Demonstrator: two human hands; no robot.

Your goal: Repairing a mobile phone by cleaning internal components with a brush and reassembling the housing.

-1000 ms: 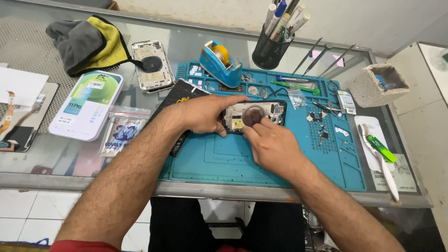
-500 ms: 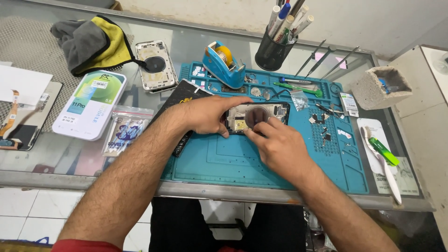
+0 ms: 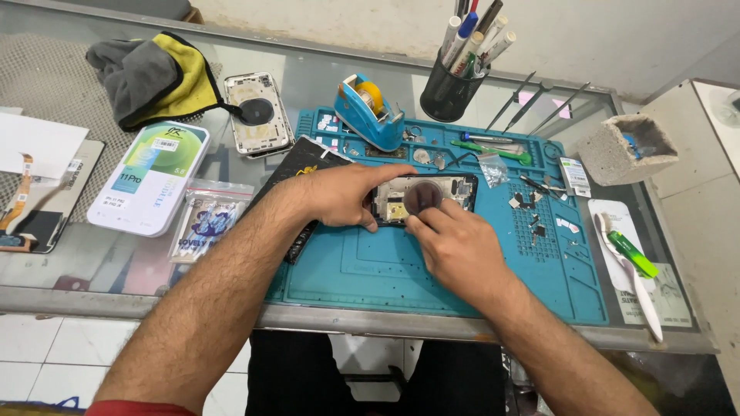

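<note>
Teal silicone repair mat (image 3: 370, 273) covers the near middle of the glass table (image 3: 324, 85), and both forearms reach over its near edge. On the mat lies an opened phone housing (image 3: 422, 197) with a dark round coil at its centre. The right hand (image 3: 455, 246) rests on the near edge of the housing, fingertips pinched narrow on the coil's rim; whether anything small sits between them cannot be told. The left hand (image 3: 343, 196) presses down on the left end of the housing, index finger stretched along its far edge, the grip flat and steadying, not closed around it. Left of the mat lie a packet of swabs (image 3: 206, 219) and a white and green phone box (image 3: 150, 176). At the right edge, a green-handled toothbrush (image 3: 628, 262) lies on a card. Farther back on the mat stands a blue tape dispenser (image 3: 368, 112), with a second bare phone housing (image 3: 257, 114) to its left. Farthest are a grey and yellow cloth (image 3: 150, 77) and a black pen cup (image 3: 449, 92).
</note>
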